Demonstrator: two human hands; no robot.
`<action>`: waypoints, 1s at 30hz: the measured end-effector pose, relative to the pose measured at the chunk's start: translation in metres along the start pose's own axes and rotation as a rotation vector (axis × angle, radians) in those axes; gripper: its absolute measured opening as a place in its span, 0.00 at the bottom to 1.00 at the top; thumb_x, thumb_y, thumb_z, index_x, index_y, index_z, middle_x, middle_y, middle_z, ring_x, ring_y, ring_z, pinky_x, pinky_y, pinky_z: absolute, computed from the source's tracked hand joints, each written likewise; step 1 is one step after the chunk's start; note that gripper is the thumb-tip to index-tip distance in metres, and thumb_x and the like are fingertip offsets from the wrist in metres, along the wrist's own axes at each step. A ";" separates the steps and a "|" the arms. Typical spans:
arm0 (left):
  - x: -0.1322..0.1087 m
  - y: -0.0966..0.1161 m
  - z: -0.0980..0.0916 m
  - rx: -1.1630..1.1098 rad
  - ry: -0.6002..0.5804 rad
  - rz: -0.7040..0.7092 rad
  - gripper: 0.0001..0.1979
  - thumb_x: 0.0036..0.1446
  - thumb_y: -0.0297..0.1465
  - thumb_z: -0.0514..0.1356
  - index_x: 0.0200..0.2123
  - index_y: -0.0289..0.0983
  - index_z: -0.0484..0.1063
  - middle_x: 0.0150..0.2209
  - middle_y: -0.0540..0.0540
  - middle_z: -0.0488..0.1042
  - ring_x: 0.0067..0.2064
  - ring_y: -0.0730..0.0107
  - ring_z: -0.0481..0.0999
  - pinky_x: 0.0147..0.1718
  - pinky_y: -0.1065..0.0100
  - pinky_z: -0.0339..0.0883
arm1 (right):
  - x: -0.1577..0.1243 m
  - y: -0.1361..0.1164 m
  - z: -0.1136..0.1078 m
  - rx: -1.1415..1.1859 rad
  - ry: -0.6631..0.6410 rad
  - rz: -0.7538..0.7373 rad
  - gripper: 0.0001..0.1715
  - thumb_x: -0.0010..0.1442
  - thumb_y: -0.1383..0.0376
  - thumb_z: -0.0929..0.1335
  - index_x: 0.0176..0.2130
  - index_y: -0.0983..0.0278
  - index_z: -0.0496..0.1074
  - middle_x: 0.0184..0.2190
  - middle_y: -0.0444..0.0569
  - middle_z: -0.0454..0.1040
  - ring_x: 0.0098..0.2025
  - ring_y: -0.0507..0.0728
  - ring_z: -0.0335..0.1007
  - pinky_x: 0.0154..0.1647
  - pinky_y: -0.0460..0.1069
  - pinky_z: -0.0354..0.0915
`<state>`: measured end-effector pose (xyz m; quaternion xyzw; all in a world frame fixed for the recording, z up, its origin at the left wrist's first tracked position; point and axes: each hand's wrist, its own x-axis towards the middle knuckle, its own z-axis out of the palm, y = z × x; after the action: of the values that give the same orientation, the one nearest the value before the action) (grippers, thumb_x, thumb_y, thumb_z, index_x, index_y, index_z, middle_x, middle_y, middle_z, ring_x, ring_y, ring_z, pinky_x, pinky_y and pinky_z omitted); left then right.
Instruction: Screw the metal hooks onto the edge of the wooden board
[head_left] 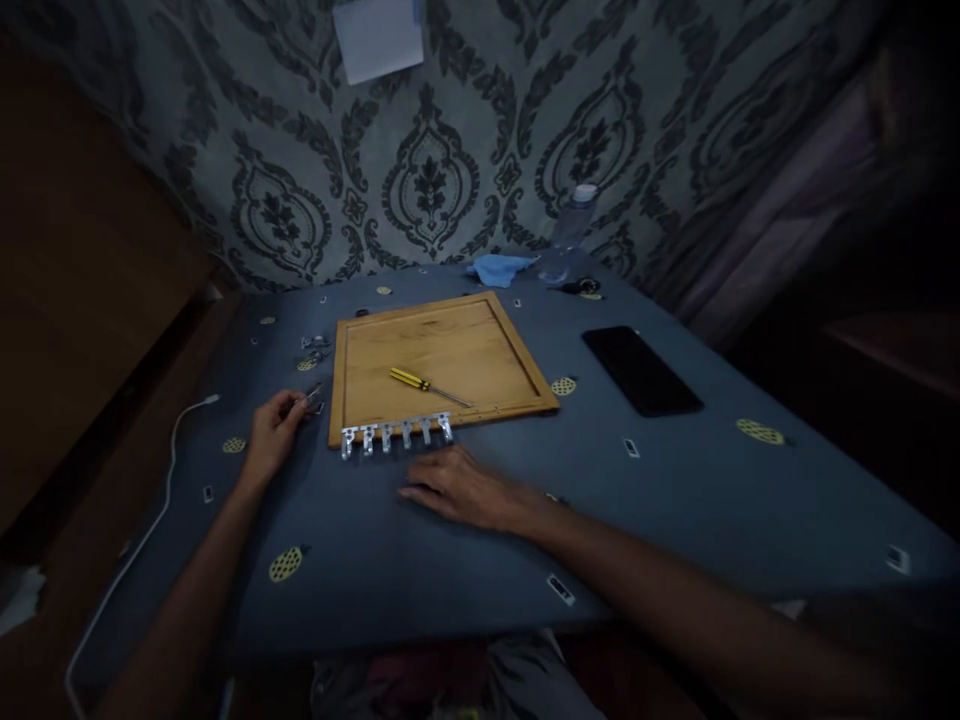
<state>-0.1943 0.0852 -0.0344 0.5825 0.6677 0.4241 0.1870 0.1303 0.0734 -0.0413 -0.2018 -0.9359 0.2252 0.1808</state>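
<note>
a person's left hand [274,425] pinches a small metal piece [314,391] between thumb and fingers, just left of a framed wooden board [431,338] lying on a patterned blue tablecloth [360,580]. the right hand [459,485], palm down with fingers loosely outstretched, sits near the last of six silver hooks [407,433] (whether it touches the hook, one cannot tell) lined along the board's near edge. a yellow-handled screwdriver [411,378] rests on the board; a black phone [643,370] lies to the right.
</note>
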 end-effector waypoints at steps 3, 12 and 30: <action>-0.019 0.017 0.000 -0.066 -0.054 -0.018 0.19 0.52 0.49 0.63 0.33 0.38 0.73 0.28 0.48 0.76 0.30 0.66 0.75 0.32 0.69 0.69 | 0.000 -0.001 0.001 -0.010 -0.014 0.016 0.20 0.74 0.58 0.66 0.32 0.64 0.73 0.29 0.46 0.76 0.30 0.53 0.67 0.31 0.48 0.53; -0.068 0.063 0.013 -0.152 -0.334 0.000 0.17 0.55 0.47 0.67 0.33 0.37 0.78 0.29 0.49 0.77 0.32 0.68 0.74 0.33 0.71 0.67 | 0.000 -0.012 -0.010 0.019 -0.022 0.036 0.19 0.74 0.53 0.65 0.48 0.65 0.76 0.39 0.52 0.82 0.39 0.57 0.77 0.39 0.49 0.65; -0.098 0.076 0.040 0.025 -0.201 0.625 0.08 0.71 0.31 0.59 0.38 0.38 0.75 0.31 0.51 0.77 0.32 0.73 0.78 0.34 0.74 0.70 | 0.003 -0.007 0.007 -0.090 0.076 -0.094 0.16 0.74 0.58 0.65 0.39 0.64 0.77 0.32 0.48 0.81 0.33 0.54 0.74 0.33 0.48 0.60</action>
<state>-0.0927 0.0041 -0.0221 0.8003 0.4402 0.3931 0.1056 0.1225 0.0670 -0.0433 -0.1741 -0.9459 0.1664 0.2174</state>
